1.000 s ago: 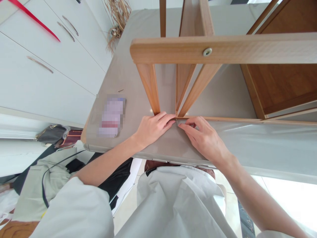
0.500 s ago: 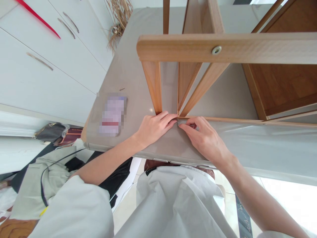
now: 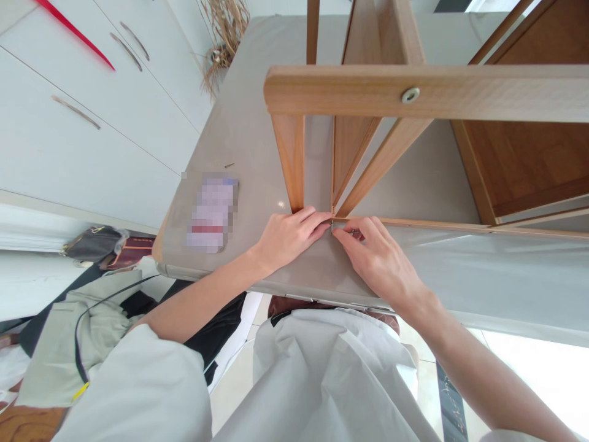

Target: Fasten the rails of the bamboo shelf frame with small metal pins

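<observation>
Head view, looking down over a grey-beige table (image 3: 257,141) that fills the centre of the frame. On it stands a wooden frame (image 3: 414,92) of brown rails: a broad crossbar with a metal bolt head (image 3: 410,94) runs across the upper right, and slanted legs converge at lower centre onto a thin bottom rail (image 3: 437,224). A brown panel (image 3: 529,147) lies at the right edge. White cabinet doors (image 3: 92,123) with bar handles fill the upper left; dried stalks (image 3: 223,31) stand at the upper centre. At lower left, a small bag (image 3: 94,242) and folded clothing lie beside the table.

Change over the last second: the frame sits slightly further right in the picture, a shift of the camera; both hands have stayed at the joint where the legs meet the rail, so the work there appears to continue without visible progress.

Left hand (image 3: 288,236): fingers narrow and flat, pressing the table beside the joint. Right hand (image 3: 380,261): fingertips pinched on a small metal piece (image 3: 343,230), partly hidden, at the joint.

A blurred flat item (image 3: 211,212) and a tiny screw-like bit (image 3: 229,164) lie on the table at centre left. No container holding anything is visible
</observation>
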A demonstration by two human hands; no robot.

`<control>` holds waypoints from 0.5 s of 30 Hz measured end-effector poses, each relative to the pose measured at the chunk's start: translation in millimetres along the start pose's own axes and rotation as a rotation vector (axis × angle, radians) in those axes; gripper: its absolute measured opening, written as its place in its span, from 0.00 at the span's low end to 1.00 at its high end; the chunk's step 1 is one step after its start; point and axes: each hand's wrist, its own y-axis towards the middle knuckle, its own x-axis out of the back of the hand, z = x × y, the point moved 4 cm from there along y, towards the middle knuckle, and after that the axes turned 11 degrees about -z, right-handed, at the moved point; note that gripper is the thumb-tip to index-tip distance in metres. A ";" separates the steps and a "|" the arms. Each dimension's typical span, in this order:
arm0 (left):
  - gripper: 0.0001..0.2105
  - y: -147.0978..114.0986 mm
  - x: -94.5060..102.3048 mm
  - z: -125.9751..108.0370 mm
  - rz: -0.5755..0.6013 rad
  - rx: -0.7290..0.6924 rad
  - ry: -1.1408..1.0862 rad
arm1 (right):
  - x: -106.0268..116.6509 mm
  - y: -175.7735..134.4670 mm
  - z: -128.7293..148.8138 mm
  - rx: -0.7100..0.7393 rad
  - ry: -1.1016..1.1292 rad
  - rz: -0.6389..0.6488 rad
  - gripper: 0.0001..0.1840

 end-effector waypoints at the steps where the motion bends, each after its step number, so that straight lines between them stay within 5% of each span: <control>1: 0.09 -0.3 -0.3 0.2 0.007 0.001 0.000 | 0.2 0.9 0.9 -0.004 -0.005 -0.009 0.16; 9: 0.10 -1.8 -1.8 0.8 0.064 0.014 0.017 | -0.8 -1.4 1.3 -0.026 -0.066 -0.167 0.07; 15: 0.10 -0.6 -0.5 -0.1 0.056 0.010 0.011 | -5.4 -4.0 0.4 -0.076 -0.055 -0.173 0.06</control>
